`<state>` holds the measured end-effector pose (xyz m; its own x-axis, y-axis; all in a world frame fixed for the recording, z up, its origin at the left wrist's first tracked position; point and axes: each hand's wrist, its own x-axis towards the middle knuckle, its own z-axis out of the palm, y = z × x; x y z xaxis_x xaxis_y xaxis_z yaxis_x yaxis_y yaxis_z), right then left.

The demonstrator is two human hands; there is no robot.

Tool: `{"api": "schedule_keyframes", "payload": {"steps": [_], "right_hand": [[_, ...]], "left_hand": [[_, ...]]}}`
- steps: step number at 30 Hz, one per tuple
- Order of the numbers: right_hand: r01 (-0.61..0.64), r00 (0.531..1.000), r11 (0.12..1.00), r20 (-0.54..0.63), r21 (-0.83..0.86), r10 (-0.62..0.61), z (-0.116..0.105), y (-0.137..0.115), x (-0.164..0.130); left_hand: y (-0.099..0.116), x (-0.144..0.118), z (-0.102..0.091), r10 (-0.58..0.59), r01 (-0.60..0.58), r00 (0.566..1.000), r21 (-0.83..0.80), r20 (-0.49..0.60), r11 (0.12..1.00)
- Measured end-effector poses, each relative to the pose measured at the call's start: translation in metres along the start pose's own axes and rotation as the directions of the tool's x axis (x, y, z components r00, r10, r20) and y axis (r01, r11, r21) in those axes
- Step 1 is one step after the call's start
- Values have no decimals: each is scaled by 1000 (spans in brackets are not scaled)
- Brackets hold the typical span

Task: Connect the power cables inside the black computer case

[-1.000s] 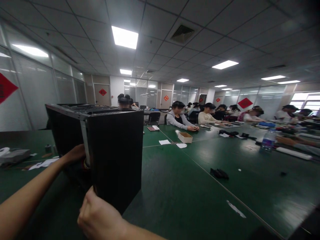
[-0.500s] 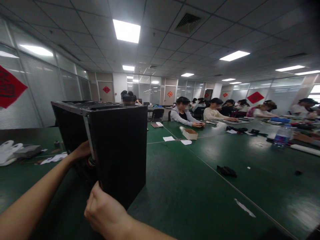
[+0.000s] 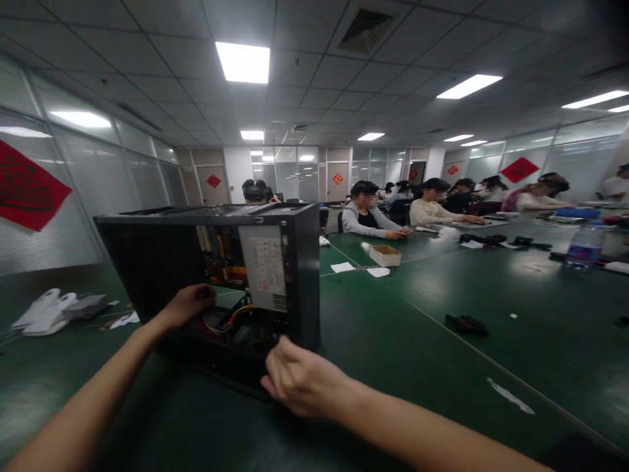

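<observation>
A black computer case stands upright on the green table with an open side turned toward me. Through the opening show a silver power supply with a label, yellow and red wires and parts of a circuit board. My left hand reaches into the lower part of the opening, fingers curled at the case's inner frame; their tips are partly hidden. At the case's lower right corner, my right hand is closed on the bottom edge.
White plastic bags and a grey box lie at the left. To the right are a small open box, paper, a black item, a white strip and a water bottle. Several people sit at the far tables.
The case has turned so its open side faces me, showing the power supply and wires. Both my hands have moved right along with it, and my view has shifted slightly left.
</observation>
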<state>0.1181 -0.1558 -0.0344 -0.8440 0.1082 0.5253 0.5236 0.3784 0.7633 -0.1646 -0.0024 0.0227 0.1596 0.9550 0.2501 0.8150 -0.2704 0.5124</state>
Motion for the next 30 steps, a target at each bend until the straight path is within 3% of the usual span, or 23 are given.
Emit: {"api": "schedule_keyframes", "payload": {"steps": [4,7,10,13,15,20,25,27,30], "right_hand": [[-16,1000,998,-21,56,17,1,23,-42],[3,998,995,-66,99,3,13,43,-72],[41,994,988,-110,152,-24,35,70,-99],[-14,1000,987,-22,161,18,51,95,-116],[-40,999,988,22,146,37,55,103,-121],[-117,991,992,66,53,113,48,93,-121],[-238,963,971,135,9,234,45,79,-114],[-318,931,948,189,7,311,43,73,-106],[-477,841,879,302,21,449,40,58,-90]], "left_hand": [[12,-20,17,90,-88,994,42,-54,995],[29,-32,34,57,-50,986,52,-155,997],[50,-35,51,23,-11,986,77,-167,997],[73,-32,66,-27,46,986,116,-162,992],[84,-29,74,9,4,994,122,-109,993],[86,-25,80,65,-72,997,146,49,987],[81,-23,81,99,-93,994,132,-38,987],[82,-21,81,95,-86,994,128,-60,988],[82,-19,82,85,-80,995,107,-45,991]]}}
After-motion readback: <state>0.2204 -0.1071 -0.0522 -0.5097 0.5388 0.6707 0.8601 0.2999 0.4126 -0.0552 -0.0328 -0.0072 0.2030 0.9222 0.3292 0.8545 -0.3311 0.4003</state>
